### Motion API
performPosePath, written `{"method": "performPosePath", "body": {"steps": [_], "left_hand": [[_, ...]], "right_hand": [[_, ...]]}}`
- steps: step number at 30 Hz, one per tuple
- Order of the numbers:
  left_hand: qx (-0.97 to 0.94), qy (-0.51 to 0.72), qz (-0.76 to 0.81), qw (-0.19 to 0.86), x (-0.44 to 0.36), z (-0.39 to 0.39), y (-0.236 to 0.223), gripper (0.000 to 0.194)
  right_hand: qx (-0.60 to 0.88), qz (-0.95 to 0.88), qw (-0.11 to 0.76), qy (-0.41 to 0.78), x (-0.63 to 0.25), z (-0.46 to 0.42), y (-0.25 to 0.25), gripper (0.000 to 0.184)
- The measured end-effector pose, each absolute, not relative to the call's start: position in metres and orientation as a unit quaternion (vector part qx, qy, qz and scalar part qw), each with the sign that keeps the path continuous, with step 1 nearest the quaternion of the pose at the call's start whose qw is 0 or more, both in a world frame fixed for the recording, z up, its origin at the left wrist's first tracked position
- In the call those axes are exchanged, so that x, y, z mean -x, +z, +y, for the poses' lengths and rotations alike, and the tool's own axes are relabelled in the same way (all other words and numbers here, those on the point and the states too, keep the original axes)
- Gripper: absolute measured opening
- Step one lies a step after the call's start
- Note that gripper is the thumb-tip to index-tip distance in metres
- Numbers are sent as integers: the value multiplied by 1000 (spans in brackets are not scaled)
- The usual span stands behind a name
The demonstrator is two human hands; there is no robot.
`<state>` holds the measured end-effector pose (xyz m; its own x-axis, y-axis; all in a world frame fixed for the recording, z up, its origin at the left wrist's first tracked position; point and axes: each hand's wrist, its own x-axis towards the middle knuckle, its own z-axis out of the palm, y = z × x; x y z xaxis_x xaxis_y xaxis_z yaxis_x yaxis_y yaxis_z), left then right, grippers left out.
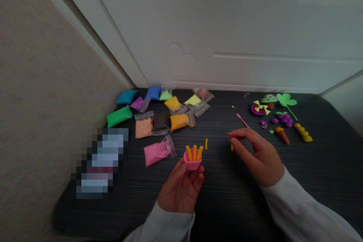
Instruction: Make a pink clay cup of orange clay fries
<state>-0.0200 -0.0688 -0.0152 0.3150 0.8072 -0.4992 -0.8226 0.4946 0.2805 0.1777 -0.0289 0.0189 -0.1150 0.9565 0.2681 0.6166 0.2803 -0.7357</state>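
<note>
My left hand (181,185) is closed around a small pink clay cup (193,161) with three orange clay sticks standing in it. My right hand (256,155) hovers to the right of it, with thumb and forefinger pinched on a short orange clay stick (231,146). Another loose orange stick (206,143) lies on the dark table (227,196) just behind the cup. A thin pink modelling tool (242,120) lies beyond my right hand's fingertips.
Several bags of coloured clay (159,121) lie spread at the back left. Finished clay figures (279,115) sit at the back right: a green clover, purple grapes, a cone, a yellow chain. A white panelled door (227,26) stands behind. A pixelated patch (99,162) is at the left.
</note>
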Motion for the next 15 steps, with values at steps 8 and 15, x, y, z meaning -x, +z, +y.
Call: {"method": "performPosePath", "body": {"steps": [8,15], "left_hand": [[5,520,280,807,23,-69,-19,26],[-2,522,275,808,22,-67,-23,25]], "right_hand": [[549,-790,244,121,-164,-20,-4,17],[533,-809,212,129,-150,-31,0,18]]}}
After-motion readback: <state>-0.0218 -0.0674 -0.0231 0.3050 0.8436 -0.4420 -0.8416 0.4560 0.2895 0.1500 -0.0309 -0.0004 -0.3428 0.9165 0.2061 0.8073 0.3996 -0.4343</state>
